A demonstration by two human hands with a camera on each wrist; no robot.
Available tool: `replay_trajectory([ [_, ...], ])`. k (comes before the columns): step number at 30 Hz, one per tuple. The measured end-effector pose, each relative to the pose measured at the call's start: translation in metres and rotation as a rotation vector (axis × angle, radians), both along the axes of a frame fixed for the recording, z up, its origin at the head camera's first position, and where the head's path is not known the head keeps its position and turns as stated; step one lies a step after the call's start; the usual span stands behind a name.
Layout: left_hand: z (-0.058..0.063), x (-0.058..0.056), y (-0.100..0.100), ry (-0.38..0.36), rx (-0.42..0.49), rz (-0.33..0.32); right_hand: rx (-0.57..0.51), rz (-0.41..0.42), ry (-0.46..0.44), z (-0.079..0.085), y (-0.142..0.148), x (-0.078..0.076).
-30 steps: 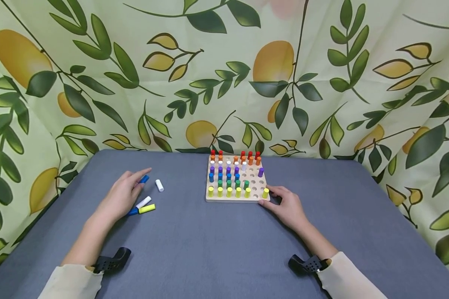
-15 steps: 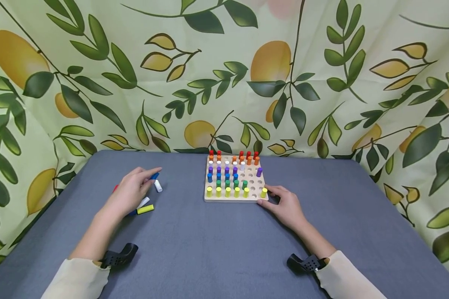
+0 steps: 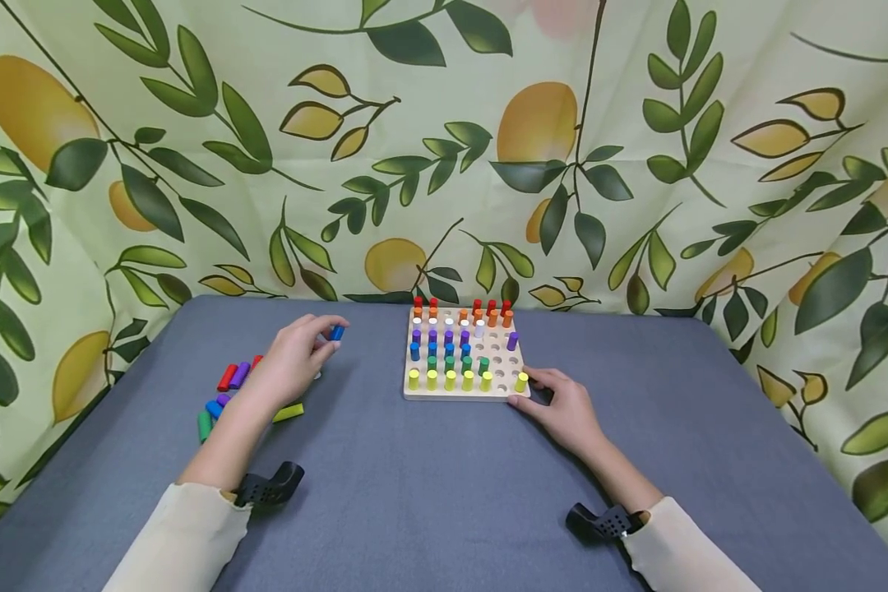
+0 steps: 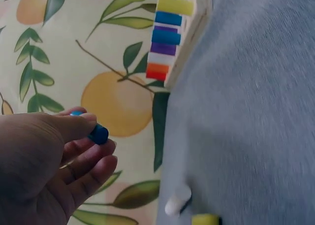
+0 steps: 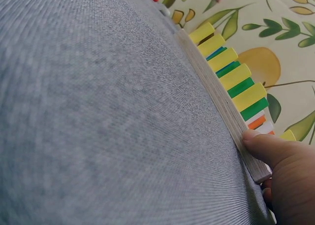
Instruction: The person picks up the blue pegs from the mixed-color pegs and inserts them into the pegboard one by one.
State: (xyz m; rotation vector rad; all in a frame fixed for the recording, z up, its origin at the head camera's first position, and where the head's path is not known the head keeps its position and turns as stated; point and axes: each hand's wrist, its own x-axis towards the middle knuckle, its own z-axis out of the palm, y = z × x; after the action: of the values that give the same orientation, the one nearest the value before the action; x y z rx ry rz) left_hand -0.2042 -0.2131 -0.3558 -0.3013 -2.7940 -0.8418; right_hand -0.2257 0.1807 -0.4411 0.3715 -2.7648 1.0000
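Between thumb and fingertips, my left hand pinches a short blue peg; in the left wrist view the blue peg sticks out past the thumb. It is raised over the cloth, left of a wooden pegboard. Rows of red, orange, white, purple, blue, green and yellow pegs stand in the board, with bare holes toward its right side. My right hand grips the board's near right corner, thumb on the front edge. Its other fingers are mostly hidden in the right wrist view.
Loose pegs lie on the grey cloth around the left forearm: a red peg, a purple peg, a green peg, a yellow peg and others partly covered. A leaf-patterned curtain hangs behind the table.
My left hand has moved right and away from me, carrying the blue peg up from the loose pegs toward the board. The right hand stays at the board's corner.
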Motion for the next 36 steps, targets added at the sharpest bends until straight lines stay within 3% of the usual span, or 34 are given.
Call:
replay_trajectory([
  [14, 0.005, -0.021, 0.048, 0.011, 0.101, 0.014, -0.004, -0.005, 0.022, 0.000, 0.003, 0.000],
  [21, 0.007, -0.029, 0.066, -0.023, 0.122, 0.013, -0.002, -0.006, 0.016, -0.001, 0.004, 0.001],
  [27, 0.010, -0.034, 0.080, -0.042, 0.119, -0.008, 0.004, -0.003, 0.009, -0.001, 0.002, -0.001],
  [36, 0.007, -0.041, 0.099, 0.006, 0.132, -0.057, 0.004, 0.006, 0.024, -0.001, 0.000, -0.001],
])
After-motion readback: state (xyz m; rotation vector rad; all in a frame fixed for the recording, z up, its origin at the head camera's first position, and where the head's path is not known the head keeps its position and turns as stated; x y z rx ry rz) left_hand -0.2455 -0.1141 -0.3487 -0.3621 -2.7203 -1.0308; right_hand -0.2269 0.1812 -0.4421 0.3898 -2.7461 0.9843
